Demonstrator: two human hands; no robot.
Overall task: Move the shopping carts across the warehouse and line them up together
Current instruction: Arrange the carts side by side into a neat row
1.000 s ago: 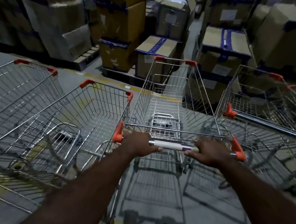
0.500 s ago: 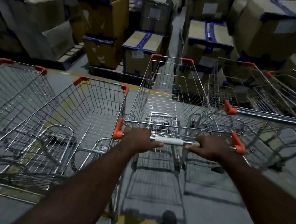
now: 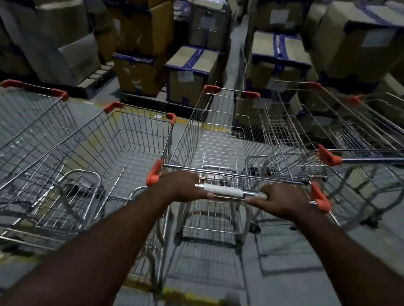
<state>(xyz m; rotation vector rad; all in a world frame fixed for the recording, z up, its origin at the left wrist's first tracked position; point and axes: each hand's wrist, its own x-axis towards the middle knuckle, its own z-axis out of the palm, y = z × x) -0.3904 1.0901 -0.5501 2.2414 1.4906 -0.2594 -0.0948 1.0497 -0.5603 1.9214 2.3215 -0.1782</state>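
Progress, going by the head view?

Two carts are already standing side by side on the left: the far-left cart (image 3: 19, 120) and the neighbour cart (image 3: 122, 150), noses pointing at the stacked boxes (image 3: 191, 75). The held cart (image 3: 221, 142) is sitting just beside the neighbour cart, roughly parallel to it, with its nose reaching a little farther.

Hands doing what?

Left hand (image 3: 180, 186) and right hand (image 3: 282, 201) are both curling their fingers round the handle bar (image 3: 226, 191), one toward each end, with the arms stretched out.

Anything waiting?

I am judging yes. The right-hand carts (image 3: 351, 132) are standing askew to the row and apart from it, so they are looking unplaced. The held cart is seeming nearly home. Whether it is touching the neighbour cart, I am not able to tell.
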